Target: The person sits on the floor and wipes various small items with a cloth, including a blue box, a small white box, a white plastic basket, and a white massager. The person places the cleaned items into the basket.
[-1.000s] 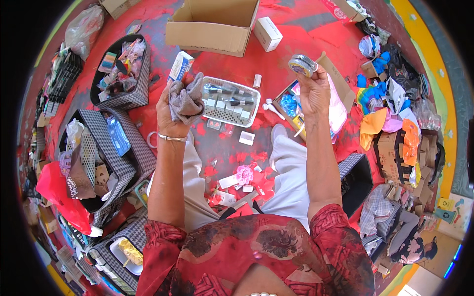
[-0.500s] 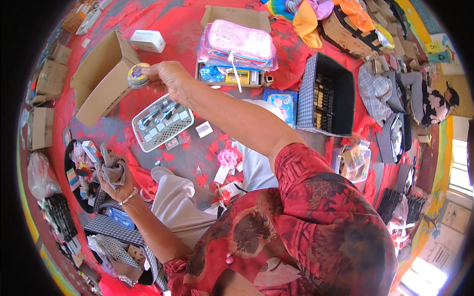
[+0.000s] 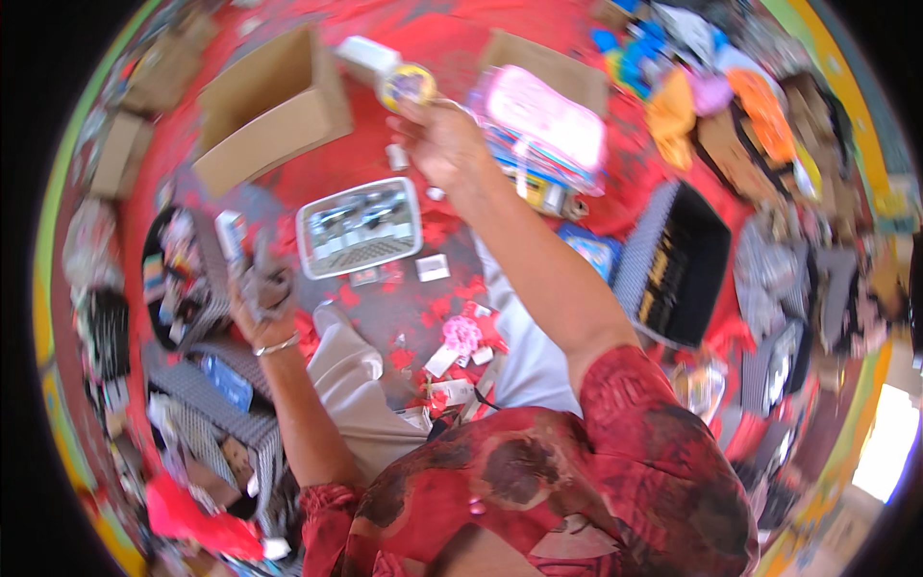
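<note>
My right hand (image 3: 444, 142) is stretched forward, its fingers closed on a round yellow-rimmed disc-shaped item (image 3: 408, 87). That item is held up beside a small white box (image 3: 368, 60), to the right of the open cardboard box (image 3: 279, 125). On the left, my left hand (image 3: 254, 315) is closed round a bunched grey cloth (image 3: 267, 279). A small white and blue box (image 3: 231, 237) shows at its fingertips; whether the hand grips it is blurred. Between my hands lies a pale plastic basket (image 3: 306, 240) with clear-wrapped items in it.
At the front right are stacked pink packages (image 3: 548, 115). A checked dark bin (image 3: 646, 260) stands to the right, and a dark round basket (image 3: 154, 313) and a checked bin (image 3: 183, 380) to the left. A pink flower (image 3: 461, 334) lies between my legs.
My right hand has moved right, away from the cardboard box's edge, still holding the round item. The view has shifted. My left hand keeps the grey cloth.
</note>
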`<action>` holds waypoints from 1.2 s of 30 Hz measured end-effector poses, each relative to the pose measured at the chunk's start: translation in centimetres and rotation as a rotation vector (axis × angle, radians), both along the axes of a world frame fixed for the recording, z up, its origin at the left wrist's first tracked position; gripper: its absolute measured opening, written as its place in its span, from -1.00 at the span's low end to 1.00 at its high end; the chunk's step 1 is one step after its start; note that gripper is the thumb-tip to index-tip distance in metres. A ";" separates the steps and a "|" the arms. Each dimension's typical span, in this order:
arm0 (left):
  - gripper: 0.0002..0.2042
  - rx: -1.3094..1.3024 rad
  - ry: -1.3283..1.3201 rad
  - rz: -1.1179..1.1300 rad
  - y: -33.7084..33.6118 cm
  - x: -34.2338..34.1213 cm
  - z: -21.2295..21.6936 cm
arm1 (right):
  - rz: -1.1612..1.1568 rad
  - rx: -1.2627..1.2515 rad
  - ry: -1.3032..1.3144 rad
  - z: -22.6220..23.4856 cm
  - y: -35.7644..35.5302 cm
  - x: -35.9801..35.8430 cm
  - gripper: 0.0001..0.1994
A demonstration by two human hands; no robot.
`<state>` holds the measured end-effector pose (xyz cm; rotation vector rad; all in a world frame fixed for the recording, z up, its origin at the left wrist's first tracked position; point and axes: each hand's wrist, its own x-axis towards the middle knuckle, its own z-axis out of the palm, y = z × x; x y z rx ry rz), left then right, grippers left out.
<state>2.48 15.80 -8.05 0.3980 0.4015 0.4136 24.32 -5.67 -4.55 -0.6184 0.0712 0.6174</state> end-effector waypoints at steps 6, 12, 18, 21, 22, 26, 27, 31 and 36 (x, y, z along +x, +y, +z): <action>-0.73 -0.062 -0.114 0.112 0.2 -1.7 0.9 | 0.346 -0.728 -0.259 -2.1 3.7 -4.5 -0.76; -0.72 -0.187 -0.161 0.218 2.1 -2.7 0.9 | 0.523 -1.161 -1.067 -11.8 5.8 -7.3 -0.73; -0.66 -0.136 -0.266 0.093 2.1 -3.3 0.7 | 0.503 -1.636 -1.148 -21.3 3.4 -9.0 -0.63; -0.66 -0.217 -0.282 0.114 2.5 -4.0 1.0 | 0.528 -1.598 -1.121 -24.4 4.0 -9.2 -0.64; -0.66 -0.230 -0.357 0.086 2.7 -4.2 1.1 | 0.505 -1.603 -1.123 -25.3 4.4 -9.3 -0.65; -0.72 -0.216 -0.307 0.181 2.7 -4.6 1.9 | 0.404 -1.659 -1.042 -27.7 5.1 -9.2 -0.70; -0.73 -0.185 -0.279 0.209 2.6 -4.5 2.1 | 0.429 -1.687 -0.995 -28.1 5.5 -9.1 -0.66; -0.71 -0.186 -0.217 0.205 2.3 -4.5 2.6 | 0.484 -1.619 -1.081 -28.9 6.8 -9.0 -0.68; -0.71 -0.188 -0.191 0.222 2.3 -4.5 2.5 | 0.535 -1.743 -1.153 -28.7 7.4 -9.7 -0.72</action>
